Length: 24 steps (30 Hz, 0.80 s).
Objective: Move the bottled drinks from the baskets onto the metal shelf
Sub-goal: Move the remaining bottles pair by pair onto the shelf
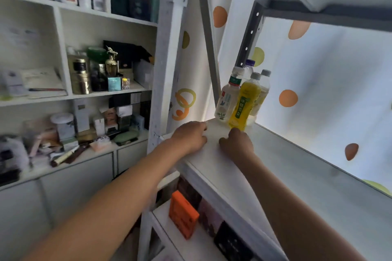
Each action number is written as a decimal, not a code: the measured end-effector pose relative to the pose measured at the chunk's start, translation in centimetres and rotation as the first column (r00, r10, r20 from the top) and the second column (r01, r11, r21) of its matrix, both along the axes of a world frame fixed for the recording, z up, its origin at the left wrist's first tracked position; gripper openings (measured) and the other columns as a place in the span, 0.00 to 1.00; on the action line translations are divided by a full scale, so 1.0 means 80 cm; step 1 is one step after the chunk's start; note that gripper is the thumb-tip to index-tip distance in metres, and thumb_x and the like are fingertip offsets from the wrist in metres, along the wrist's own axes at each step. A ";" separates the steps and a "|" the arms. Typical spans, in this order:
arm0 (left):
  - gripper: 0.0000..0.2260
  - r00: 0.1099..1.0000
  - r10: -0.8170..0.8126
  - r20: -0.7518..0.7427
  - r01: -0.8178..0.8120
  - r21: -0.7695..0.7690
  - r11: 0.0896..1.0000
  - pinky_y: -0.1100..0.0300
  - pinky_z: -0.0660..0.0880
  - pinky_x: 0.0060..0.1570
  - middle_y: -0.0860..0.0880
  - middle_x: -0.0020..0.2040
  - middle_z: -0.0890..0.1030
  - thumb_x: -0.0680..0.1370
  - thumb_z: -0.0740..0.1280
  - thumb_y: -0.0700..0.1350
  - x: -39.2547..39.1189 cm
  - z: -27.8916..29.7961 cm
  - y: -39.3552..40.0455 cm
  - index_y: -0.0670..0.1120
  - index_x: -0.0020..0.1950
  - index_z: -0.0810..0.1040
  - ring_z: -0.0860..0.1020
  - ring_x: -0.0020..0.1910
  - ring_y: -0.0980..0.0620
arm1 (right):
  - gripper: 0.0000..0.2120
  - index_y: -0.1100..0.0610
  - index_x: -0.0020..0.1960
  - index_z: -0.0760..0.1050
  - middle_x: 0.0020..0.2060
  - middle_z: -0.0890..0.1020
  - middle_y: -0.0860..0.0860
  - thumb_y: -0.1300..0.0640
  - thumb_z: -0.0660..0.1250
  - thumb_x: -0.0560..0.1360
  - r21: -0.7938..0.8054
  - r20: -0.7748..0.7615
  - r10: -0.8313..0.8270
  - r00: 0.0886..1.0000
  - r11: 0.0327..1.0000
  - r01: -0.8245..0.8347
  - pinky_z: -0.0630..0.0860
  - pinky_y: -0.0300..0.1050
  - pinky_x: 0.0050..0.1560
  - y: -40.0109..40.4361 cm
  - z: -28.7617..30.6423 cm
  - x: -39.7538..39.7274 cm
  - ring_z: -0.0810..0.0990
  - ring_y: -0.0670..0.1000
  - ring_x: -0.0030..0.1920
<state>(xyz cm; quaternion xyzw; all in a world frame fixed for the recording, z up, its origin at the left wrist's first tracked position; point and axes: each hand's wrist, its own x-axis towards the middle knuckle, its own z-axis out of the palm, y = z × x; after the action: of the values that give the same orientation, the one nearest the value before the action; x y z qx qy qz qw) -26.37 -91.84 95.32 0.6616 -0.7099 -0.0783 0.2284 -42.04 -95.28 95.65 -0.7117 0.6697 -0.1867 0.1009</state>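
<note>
White metal shelf bears upright bottles at its corner; both hands, left and right, rest loosely curled, empty.

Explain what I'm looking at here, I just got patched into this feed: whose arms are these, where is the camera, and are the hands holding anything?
There is no machine here. One camera sits on a person's head, looking forward and down, so the two bare arms reaching in from below are theirs. The left hand and the right hand both rest on the white metal shelf, and neither holds anything. At the shelf's far left corner stands a cluster of bottles: a yellow bottle in front, just beyond the right hand, a pale bottle beside it, and more behind, one with a purple cap. A dotted curtain hangs behind. The baskets are not in view.
</note>
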 end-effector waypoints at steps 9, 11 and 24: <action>0.07 0.988 0.116 0.100 -0.087 -0.259 0.962 0.50 0.74 0.43 0.45 0.51 0.78 0.75 0.63 0.41 0.182 -0.028 0.253 0.44 0.51 0.77 0.76 0.53 0.43 | 0.13 0.59 0.56 0.74 0.55 0.79 0.59 0.51 0.62 0.77 -0.145 -0.169 0.388 0.906 0.899 -0.413 0.73 0.51 0.54 0.205 -0.012 0.217 0.76 0.61 0.58; 0.09 0.955 0.245 0.169 -0.189 -0.293 0.937 0.51 0.72 0.44 0.45 0.51 0.78 0.74 0.63 0.40 0.232 -0.045 0.313 0.43 0.53 0.76 0.75 0.54 0.43 | 0.14 0.59 0.57 0.74 0.57 0.78 0.59 0.52 0.61 0.77 -0.170 -0.220 0.447 0.867 0.858 -0.485 0.71 0.52 0.57 0.250 -0.023 0.273 0.75 0.61 0.60; 0.21 0.533 0.837 0.128 -0.808 -0.218 0.548 0.49 0.64 0.67 0.45 0.67 0.73 0.76 0.63 0.43 0.442 -0.138 0.742 0.43 0.70 0.70 0.68 0.67 0.45 | 0.23 0.58 0.72 0.69 0.70 0.73 0.56 0.51 0.61 0.80 -0.157 -0.303 0.920 0.249 0.210 -0.965 0.54 0.54 0.77 0.600 -0.133 0.561 0.66 0.57 0.73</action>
<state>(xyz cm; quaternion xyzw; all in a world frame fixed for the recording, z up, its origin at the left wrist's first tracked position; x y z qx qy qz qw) 8.98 -32.50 84.30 0.9053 -0.3381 0.1582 0.2027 2.86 -47.30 85.04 -0.9880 0.0633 -0.1375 0.0313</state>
